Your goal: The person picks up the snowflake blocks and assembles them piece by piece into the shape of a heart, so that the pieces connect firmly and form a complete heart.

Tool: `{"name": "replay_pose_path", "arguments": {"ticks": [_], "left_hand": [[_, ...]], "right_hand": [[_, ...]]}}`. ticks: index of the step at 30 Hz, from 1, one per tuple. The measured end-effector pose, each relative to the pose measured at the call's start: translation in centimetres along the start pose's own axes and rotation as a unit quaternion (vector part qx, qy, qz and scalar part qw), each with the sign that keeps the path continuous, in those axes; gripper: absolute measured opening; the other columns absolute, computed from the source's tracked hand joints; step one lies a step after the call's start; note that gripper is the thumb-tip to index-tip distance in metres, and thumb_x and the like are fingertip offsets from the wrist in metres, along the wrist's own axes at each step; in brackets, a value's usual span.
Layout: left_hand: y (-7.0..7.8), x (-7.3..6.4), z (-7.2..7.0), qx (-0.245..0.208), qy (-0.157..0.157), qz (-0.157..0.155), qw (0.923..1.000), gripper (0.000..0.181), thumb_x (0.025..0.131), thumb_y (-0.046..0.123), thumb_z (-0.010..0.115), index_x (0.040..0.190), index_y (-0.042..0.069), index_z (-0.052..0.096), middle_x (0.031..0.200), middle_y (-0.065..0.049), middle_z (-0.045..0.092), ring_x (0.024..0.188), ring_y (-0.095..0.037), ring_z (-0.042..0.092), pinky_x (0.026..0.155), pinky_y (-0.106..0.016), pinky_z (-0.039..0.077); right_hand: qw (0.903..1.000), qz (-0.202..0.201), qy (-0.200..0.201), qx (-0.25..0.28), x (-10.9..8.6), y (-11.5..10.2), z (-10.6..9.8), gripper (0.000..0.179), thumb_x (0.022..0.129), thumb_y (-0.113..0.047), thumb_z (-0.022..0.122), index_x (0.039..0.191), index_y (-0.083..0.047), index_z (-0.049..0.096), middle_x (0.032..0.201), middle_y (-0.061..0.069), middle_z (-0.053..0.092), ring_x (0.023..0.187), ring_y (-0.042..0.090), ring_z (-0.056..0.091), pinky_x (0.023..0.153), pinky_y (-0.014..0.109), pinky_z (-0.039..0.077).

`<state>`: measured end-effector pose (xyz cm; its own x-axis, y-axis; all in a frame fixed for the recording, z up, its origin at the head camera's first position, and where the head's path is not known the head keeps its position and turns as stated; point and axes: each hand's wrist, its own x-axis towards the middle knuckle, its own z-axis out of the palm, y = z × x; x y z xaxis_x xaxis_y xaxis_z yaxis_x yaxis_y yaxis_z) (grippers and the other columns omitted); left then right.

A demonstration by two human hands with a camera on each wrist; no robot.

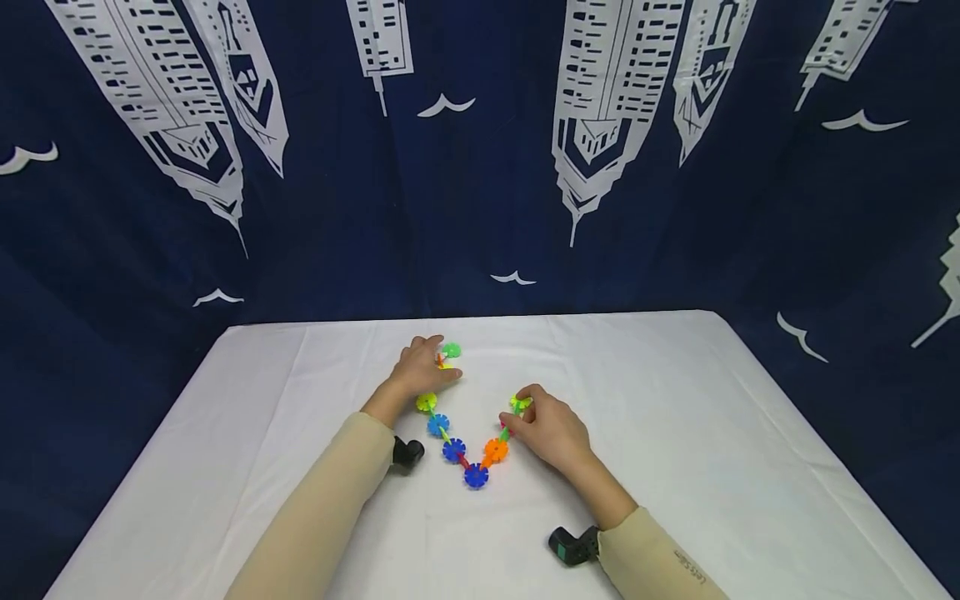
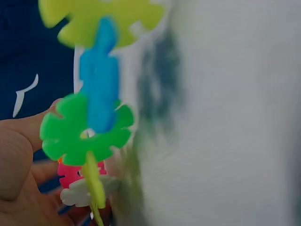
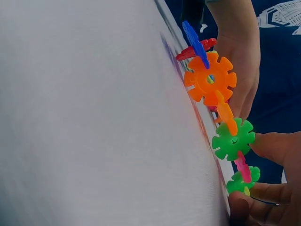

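Note:
A chain of colourful plastic snowflake discs [image 1: 476, 476], slotted edge to edge, forms a V on the white cloth, its point toward me. My left hand [image 1: 422, 367] grips the far left arm of the chain, thumb and fingers around it. A green disc [image 1: 452, 350] shows past those fingertips, while the palm hides several pieces. At the right arm's end, my right hand [image 1: 553, 427] pinches the chain near a yellow-green disc [image 1: 521, 403], with an orange disc [image 1: 496, 451] lower down. In the right wrist view, the thumb touches a green disc [image 3: 233, 140].
The table [image 1: 675, 375] is covered with a white cloth. Behind it hangs a navy curtain [image 1: 465, 192] printed with white buildings and birds. Black wrist devices [image 1: 573, 546] sit at both beige sleeves [image 1: 330, 500].

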<state>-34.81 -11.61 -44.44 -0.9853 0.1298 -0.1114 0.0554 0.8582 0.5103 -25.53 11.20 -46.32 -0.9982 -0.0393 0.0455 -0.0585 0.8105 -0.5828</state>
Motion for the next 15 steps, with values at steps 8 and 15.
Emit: {"name": "replay_pose_path", "arguments": {"ticks": [8, 15], "left_hand": [[0.3, 1.0, 0.7, -0.001, -0.045, 0.08, 0.9958, 0.058, 0.091, 0.022, 0.07, 0.145, 0.012, 0.051, 0.143, -0.018, 0.046, 0.131, -0.035, 0.045, 0.114, -0.048, 0.04], [1.0, 0.4, 1.8, -0.047, -0.075, 0.163, 0.9825, 0.054, 0.09, 0.013, 0.071, 0.141, 0.012, 0.055, 0.144, -0.016, 0.047, 0.132, -0.03, 0.049, 0.117, -0.048, 0.038]], "right_hand": [[0.9995, -0.008, 0.018, 0.025, -0.2, 0.4, 0.8, 0.049, 0.085, -0.041, 0.077, 0.122, -0.013, 0.063, 0.08, -0.005, 0.064, 0.065, 0.011, 0.054, 0.06, 0.026, 0.041], [0.9989, -0.022, 0.038, 0.017, -0.3, 0.6, 1.0, 0.049, 0.085, -0.038, 0.077, 0.125, -0.013, 0.063, 0.09, -0.003, 0.067, 0.071, 0.012, 0.056, 0.062, 0.027, 0.045]]}}
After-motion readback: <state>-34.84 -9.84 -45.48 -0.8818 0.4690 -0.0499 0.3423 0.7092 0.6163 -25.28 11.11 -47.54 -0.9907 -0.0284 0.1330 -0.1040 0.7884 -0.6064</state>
